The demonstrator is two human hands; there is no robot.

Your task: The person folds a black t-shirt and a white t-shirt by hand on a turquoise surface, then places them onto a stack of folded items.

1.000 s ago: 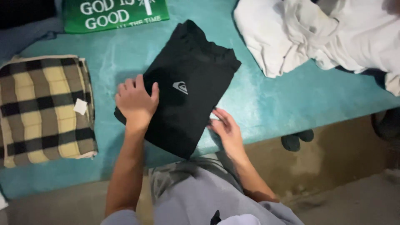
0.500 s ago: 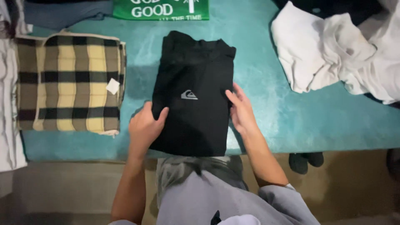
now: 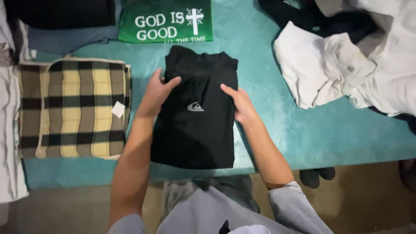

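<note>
Left hand and right hand lie flat, fingers spread, on folded black shirt, gripping nothing. Plaid garment just left of left hand; white clothes pile right of right hand.

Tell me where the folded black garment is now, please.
In the head view, the folded black garment lies at the middle of the teal table, between the left hand and right hand, with the plaid folded cloth on its left.

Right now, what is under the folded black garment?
The folded black garment lies on the teal table, both hands flat on its sides. Anything between garment and table is covered.
</note>
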